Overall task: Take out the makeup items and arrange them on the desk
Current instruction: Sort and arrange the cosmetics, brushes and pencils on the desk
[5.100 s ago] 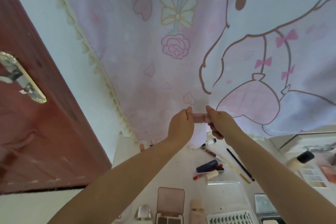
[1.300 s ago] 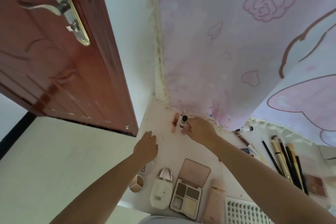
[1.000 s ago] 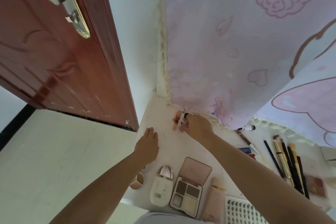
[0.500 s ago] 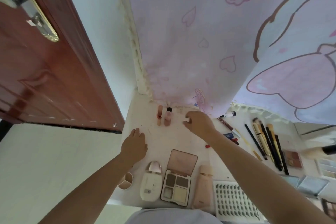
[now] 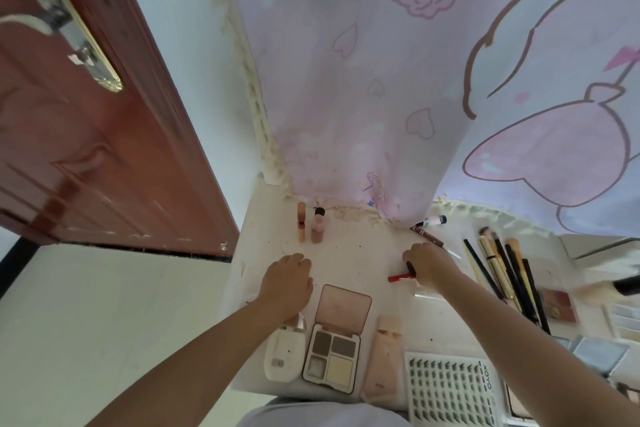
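1. Right hand (image 5: 429, 269) down on the desk (image 5: 363, 253), fingers curled over the dark end of a slim red lip pencil (image 5: 400, 277); whether actually pinching it or only touching, cannot tell.
2. Lip pencil lying flat, long axis roughly left-right, red tip pointing left, away from the right hand's fingers and toward the left hand.
3. Left hand (image 5: 287, 282) resting flat on the desk, fingers relaxed and together, holding nothing, well apart from the pencil.
4. Right hand clearly nearer: already at the pencil's right end.
5. Beyond the left hand, 2 upright items by the curtain: a pink tube (image 5: 301, 226) and a black-capped bottle (image 5: 318, 225), just beside each other.
6. Likely next: lifting the pencil by its dark end and laying it among the sorted items.
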A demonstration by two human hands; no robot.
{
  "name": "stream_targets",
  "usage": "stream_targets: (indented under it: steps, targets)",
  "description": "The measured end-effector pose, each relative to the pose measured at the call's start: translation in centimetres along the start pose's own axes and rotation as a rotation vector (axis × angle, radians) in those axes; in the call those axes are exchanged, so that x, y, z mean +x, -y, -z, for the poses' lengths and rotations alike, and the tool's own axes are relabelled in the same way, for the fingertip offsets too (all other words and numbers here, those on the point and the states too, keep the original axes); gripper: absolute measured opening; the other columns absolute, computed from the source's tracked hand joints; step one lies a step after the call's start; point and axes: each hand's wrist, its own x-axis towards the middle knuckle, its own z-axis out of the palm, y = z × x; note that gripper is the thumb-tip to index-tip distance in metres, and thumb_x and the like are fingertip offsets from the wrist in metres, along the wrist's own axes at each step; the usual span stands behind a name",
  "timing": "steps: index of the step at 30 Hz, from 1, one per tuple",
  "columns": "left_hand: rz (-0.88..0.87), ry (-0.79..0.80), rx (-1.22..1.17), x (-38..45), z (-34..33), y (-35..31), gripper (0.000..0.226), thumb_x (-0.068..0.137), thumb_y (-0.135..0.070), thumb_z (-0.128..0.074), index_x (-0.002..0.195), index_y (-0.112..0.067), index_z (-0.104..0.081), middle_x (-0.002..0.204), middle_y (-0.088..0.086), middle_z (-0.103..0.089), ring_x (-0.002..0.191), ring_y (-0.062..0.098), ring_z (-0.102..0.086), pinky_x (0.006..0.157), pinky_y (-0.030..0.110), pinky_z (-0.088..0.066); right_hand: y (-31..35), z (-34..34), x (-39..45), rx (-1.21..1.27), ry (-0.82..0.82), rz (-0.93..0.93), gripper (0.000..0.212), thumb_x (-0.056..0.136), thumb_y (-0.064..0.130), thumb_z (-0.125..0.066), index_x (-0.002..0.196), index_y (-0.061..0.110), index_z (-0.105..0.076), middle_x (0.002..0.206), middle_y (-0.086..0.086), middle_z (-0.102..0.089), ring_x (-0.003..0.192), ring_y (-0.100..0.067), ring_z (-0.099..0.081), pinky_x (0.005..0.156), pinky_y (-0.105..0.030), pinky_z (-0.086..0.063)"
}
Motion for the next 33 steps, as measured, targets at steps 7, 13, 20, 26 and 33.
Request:
stream_targets:
  steps: [7,13,20,26,33]
  targets:
    - [-0.12,-0.07,-0.164,0.7,3.1,-2.5,0.04,0.096,-0.026,-0.034,0.134,-0.012,-0.037,0.138,0.003,-0.042,0.124,0.019,-0.04,0.099,0.03,-0.036,-0.6,3.8,-1.8,0.437,-0.401,-0.079,0.028,0.088,0.009,-0.047,0.114,0.006,-0.055,0.113,-0.011,-0.058,0.104,-0.027,-0.054,0.084,-0.027,-0.04]
    - [-0.135,-0.166,-0.657,2.2,8.4,-6.9,0.044,0.097,-0.031,-0.036,0.137,-0.013,-0.033,0.127,0.004,-0.051,0.11,0.014,-0.051,0.093,0.024,-0.04,0.5,10.2,-6.6,1.438,-0.519,-0.043,0.02,0.087,0.0,-0.052,0.099,0.013,-0.059,0.091,-0.007,-0.064,0.066,-0.009,-0.067,0.079,-0.037,-0.052]
    - [-0.245,-0.553,-0.852,2.4,13.4,-10.2,0.028,0.098,-0.013,-0.029,0.074,-0.024,-0.038,0.063,-0.006,-0.042,0.054,0.005,-0.038,0.053,0.014,-0.032,2.4,14.4,-10.8,1.492,-0.568,0.11,0.011,0.092,0.006,-0.046,0.086,0.012,-0.053,0.054,0.001,-0.058,0.046,-0.012,-0.056,0.056,-0.024,-0.051]
    - [-0.262,-0.614,-0.731,2.0,15.6,-9.6,0.035,0.098,-0.017,-0.027,0.066,-0.03,-0.028,0.06,-0.008,-0.037,0.056,0.016,-0.041,0.056,0.025,-0.039,2.7,16.0,-10.8,1.479,-0.632,0.106,0.021,0.094,0.01,-0.041,0.075,0.016,-0.047,0.035,0.009,-0.043,0.033,-0.003,-0.035,0.039,-0.016,-0.032]
    - [-0.156,-0.707,-0.815,1.6,16.4,-5.8,0.038,0.097,-0.011,-0.03,0.063,-0.025,-0.031,0.058,-0.006,-0.035,0.052,0.005,-0.035,0.049,0.008,-0.034,-1.0,16.7,-11.7,1.797,-0.753,0.113,0.024,0.096,0.01,-0.037,0.075,0.01,-0.048,0.044,0.006,-0.034,0.038,-0.007,-0.028,0.038,-0.018,-0.028]
